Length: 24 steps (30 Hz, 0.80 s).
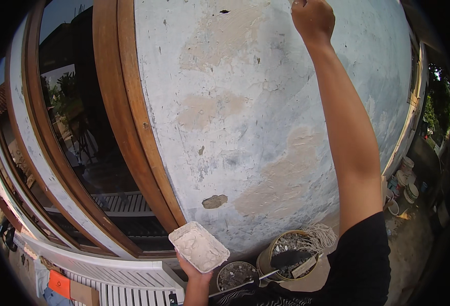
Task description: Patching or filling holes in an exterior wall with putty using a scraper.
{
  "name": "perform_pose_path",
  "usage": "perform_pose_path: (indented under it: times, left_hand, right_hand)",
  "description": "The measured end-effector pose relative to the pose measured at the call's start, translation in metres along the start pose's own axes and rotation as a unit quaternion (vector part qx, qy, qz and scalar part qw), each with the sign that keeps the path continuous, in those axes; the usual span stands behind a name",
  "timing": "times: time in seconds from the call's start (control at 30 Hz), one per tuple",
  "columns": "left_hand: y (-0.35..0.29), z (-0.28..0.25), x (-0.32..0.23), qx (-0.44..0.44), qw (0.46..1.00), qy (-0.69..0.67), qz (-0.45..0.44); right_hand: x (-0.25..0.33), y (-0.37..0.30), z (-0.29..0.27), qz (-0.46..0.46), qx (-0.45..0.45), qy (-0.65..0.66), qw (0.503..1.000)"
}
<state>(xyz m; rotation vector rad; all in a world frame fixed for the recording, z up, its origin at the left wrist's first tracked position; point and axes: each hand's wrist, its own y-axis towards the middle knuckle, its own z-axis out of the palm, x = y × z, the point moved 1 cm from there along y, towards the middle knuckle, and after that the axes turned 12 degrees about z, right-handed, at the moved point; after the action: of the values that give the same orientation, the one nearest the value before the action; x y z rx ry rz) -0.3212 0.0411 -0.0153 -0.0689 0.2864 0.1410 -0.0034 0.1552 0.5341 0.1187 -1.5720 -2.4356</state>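
Observation:
My left hand (194, 270) is low in front of me, closed round the side of a white rectangular tub (175, 237). Pale pinkish-beige filler paste (200, 247) fills the tub, its surface rough and smeared. High up at the top edge, my right hand (314, 21) is raised near the wall (265, 84) with its fingers curled; whatever it grips is cut off by the frame. The wall's pale blue-white paint is worn and carries several beige smoothed patches (276, 178). Low down near the window frame, a bare brown chip (214, 201) shows.
Brown wooden window frames (133, 102) with dark glass stand at the left. Below them is a white slatted bench (133, 273) with an orange box (59, 284). Rubble-filled pots (235, 275) sit at the wall's foot. Several buckets (410, 193) stand at the right.

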Motion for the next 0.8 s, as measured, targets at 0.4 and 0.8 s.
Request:
perform_pose_path:
  times: [0.4,0.8]
  left_hand:
    - [-0.013,0.024,0.016,0.028,0.998,0.011,-0.053]
    - [-0.009,0.005,0.01,-0.012,1.0,0.007,-0.027]
  right_hand:
    - [0.103,-0.167,-0.026,-0.19,0.209,0.118,0.952]
    - [0.04,-0.071,0.008,-0.103,0.067,-0.037,0.992]
